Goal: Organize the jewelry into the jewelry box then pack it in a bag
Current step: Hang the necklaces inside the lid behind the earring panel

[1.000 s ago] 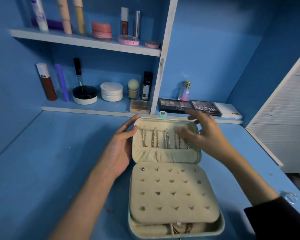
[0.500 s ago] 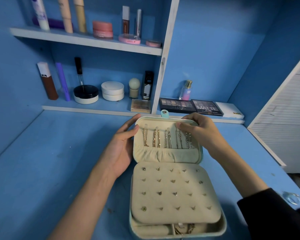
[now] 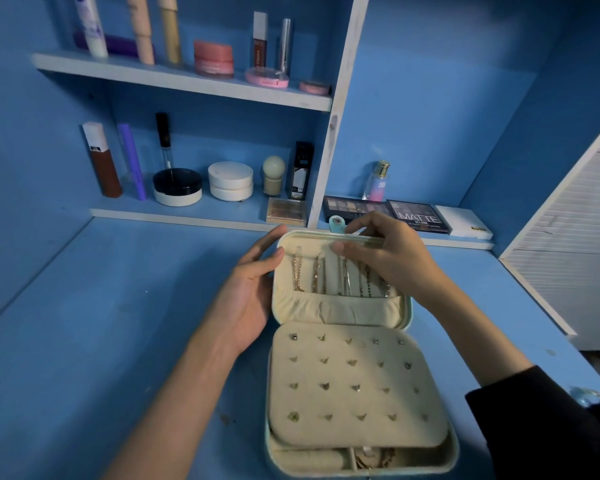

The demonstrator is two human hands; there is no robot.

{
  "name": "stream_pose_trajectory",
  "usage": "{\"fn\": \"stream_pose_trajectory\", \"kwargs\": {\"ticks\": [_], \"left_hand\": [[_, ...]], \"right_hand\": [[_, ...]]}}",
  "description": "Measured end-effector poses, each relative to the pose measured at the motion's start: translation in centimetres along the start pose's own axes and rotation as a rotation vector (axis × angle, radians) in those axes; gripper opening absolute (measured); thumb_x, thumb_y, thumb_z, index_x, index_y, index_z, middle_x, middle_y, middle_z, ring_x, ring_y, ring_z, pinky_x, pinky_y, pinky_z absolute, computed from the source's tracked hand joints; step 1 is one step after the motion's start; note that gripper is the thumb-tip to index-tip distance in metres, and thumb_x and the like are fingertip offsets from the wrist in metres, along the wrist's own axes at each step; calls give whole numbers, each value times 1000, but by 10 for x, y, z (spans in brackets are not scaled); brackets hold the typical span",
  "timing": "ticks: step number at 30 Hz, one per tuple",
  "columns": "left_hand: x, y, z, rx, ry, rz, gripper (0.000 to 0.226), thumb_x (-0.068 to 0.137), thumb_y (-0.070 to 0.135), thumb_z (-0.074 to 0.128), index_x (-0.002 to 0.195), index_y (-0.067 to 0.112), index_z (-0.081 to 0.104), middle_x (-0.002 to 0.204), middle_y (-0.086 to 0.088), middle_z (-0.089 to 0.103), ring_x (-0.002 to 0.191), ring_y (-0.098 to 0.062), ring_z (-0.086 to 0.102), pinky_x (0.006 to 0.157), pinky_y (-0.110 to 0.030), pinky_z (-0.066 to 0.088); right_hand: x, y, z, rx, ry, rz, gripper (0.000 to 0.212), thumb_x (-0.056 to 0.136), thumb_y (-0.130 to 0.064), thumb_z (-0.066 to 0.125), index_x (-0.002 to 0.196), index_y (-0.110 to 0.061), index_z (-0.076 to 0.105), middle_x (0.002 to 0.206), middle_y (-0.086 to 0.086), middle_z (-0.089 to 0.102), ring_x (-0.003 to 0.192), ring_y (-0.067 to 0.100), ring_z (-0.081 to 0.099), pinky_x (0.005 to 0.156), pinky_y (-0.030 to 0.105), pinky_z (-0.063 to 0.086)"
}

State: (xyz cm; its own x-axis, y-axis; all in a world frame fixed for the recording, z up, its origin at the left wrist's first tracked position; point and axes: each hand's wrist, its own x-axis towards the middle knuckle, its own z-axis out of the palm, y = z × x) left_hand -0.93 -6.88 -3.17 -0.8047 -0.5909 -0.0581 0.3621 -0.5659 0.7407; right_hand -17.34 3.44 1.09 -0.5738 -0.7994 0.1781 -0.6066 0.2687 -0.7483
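Note:
An open jewelry box (image 3: 437, 455) lies on the blue desk in front of me. Its cream earring panel (image 3: 354, 386) carries several small studs. The raised lid (image 3: 340, 311) holds several hanging necklaces (image 3: 317, 275) above an elastic pocket. My left hand (image 3: 246, 296) rests open against the lid's left edge, thumb on the rim. My right hand (image 3: 385, 254) grips the lid's top edge, fingers curled over the rim beside the teal clasp tab (image 3: 335, 223), thumb on the inside. More chains (image 3: 374, 459) show in the tray under the panel. No bag is in view.
Shelves behind the box hold cosmetics: two eyeshadow palettes (image 3: 385, 211), a white box (image 3: 465, 225), a perfume bottle (image 3: 378, 181), round jars (image 3: 231, 181) and tubes. A white slatted panel (image 3: 575, 244) stands at right. A small clear object (image 3: 586, 394) lies near the desk's right edge.
My right hand moved from hovering over the necklaces up to the lid's top edge and closed its fingers over the rim. The left hand stayed on the lid's left side.

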Motion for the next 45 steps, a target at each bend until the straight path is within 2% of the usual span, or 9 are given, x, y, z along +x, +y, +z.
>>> {"fn": "stream_pose_trajectory", "kwargs": {"ticks": [6,12,16,20,25,33,37,41,45], "left_hand": [[0,0,1,12,-7,8,43,76,10,55,117,21,61,97,-1,71,90,-15,64,76,-29,51],[0,0,0,-8,-9,10,47,74,8,56,119,21,60,92,-2,70,87,-17,64,76,-31,52],[0,1,1,-15,-16,12,48,74,8,55,120,22,60,93,-3,70,87,-17,64,76,-31,53],[0,1,1,-19,-23,13,48,75,8,55,121,22,59,96,-3,71,88,-17,66,71,-29,56],[0,0,1,-10,-24,24,46,76,8,55,119,22,60,93,-1,71,85,-15,66,68,-26,55],[-1,0,1,18,-19,27,48,76,10,55,122,23,60,98,-1,71,89,-15,65,79,-31,50],[-1,0,1,32,-11,33,46,77,10,55,121,22,60,96,-1,71,87,-14,66,77,-30,51],[0,-2,1,63,36,22,33,88,6,49,115,19,61,92,-1,71,85,-13,66,75,-28,50],[3,-4,-1,147,95,3,29,95,4,43,116,14,60,98,-4,71,88,-14,67,76,-28,52]], "right_hand": [[4,-2,4,-49,67,26,32,71,-39,78,91,-28,56,74,-9,54,73,17,55,73,39,48],[-3,-15,2,-276,-19,-64,31,79,-52,65,105,-35,63,87,-10,63,95,18,57,94,49,42],[-4,-19,3,-312,-86,-43,54,68,-68,61,110,-33,61,78,-13,59,87,17,55,92,49,44],[-3,-22,7,-314,-28,-16,49,70,-66,62,105,-32,60,81,-7,61,89,18,55,92,47,42],[-2,-26,10,-308,42,24,49,73,-63,63,109,-30,57,76,-17,53,95,18,55,98,47,36],[-2,-27,16,-351,107,49,49,75,-62,62,111,-30,55,79,-15,52,100,15,52,93,41,27],[-8,-17,10,-294,69,-55,49,77,-58,61,114,-28,55,100,-5,58,109,19,48,97,46,36],[-22,0,-6,-298,105,-119,51,81,-51,58,125,-24,52,116,-2,51,114,17,38,94,28,31],[-40,21,-22,-267,90,-170,26,85,-30,64,111,-25,61,103,-7,54,101,12,45,82,20,33]]}}
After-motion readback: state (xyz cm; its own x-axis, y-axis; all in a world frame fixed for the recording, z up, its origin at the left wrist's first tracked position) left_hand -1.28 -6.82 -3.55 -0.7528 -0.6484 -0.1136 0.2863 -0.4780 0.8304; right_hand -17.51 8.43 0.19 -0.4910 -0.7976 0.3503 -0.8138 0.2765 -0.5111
